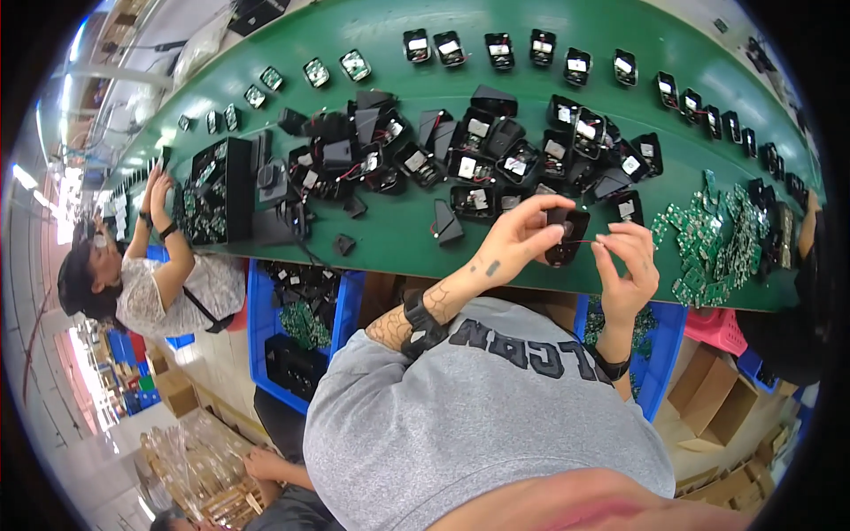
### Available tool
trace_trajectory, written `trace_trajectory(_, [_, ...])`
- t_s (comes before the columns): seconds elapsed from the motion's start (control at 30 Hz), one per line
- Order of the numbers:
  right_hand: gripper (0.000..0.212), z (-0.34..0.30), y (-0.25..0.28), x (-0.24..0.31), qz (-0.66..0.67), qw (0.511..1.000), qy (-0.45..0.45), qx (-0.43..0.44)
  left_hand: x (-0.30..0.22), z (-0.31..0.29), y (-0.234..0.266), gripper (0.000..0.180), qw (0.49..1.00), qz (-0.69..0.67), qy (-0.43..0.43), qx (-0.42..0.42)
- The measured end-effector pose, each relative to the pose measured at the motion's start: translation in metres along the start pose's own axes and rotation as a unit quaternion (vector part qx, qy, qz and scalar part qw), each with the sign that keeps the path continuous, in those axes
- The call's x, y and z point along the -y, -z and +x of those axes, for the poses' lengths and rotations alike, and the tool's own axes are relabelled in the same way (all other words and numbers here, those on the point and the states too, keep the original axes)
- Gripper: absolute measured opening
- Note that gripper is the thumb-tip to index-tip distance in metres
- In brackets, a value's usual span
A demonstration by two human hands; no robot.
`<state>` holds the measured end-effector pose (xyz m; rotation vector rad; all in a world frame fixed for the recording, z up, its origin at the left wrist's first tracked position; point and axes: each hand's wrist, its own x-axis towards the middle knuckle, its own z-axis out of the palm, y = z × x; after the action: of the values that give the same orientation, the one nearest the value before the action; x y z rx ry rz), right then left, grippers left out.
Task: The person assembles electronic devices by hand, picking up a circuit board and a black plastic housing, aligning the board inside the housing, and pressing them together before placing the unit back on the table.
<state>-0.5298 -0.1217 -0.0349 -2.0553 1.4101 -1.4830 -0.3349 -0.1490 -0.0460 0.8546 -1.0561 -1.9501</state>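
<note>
Near the table's front edge, my left hand grips a small black plastic housing between thumb and fingers. A thin red wire runs from the housing to my right hand, which pinches its end between thumb and forefinger. Part of the housing is hidden behind my left fingers. Just beyond my hands lies a heap of similar black housings, several with pale parts and red wires inside. One more housing sits close to my right hand.
Loose green circuit boards are piled to the right. Rows of housings line the green table's far side. A black box of boards stands left, near a co-worker. Blue bins sit below the edge.
</note>
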Motion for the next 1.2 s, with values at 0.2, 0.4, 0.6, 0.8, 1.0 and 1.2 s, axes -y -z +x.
trace_trajectory(0.2, [0.037,0.003,0.058,-0.045,-0.178,0.981,-0.025,0.067,-0.009,-0.004,0.016,0.055,0.992,-0.077,0.022,-0.102])
trace_trajectory(0.4, [0.05,-0.026,0.101,-0.116,-0.261,0.938,-0.099,0.207,-0.004,-0.008,0.026,0.047,0.993,-0.072,0.022,-0.089])
trace_trajectory(0.6, [0.052,-0.02,0.1,-0.097,-0.332,0.914,-0.082,0.218,-0.009,-0.005,0.011,0.045,0.997,-0.055,0.035,-0.031])
trace_trajectory(0.8, [0.057,-0.011,0.108,-0.112,-0.286,0.925,-0.095,0.233,-0.009,-0.003,0.008,0.045,0.998,-0.04,0.047,-0.006])
trace_trajectory(1.0, [0.052,-0.004,0.101,-0.06,-0.127,0.976,-0.136,0.117,-0.011,-0.003,0.0,0.043,0.999,-0.033,0.034,-0.023])
trace_trajectory(1.2, [0.061,-0.002,0.038,-0.002,0.133,0.989,0.011,0.063,-0.012,0.001,-0.012,0.04,1.0,0.002,0.019,-0.012])
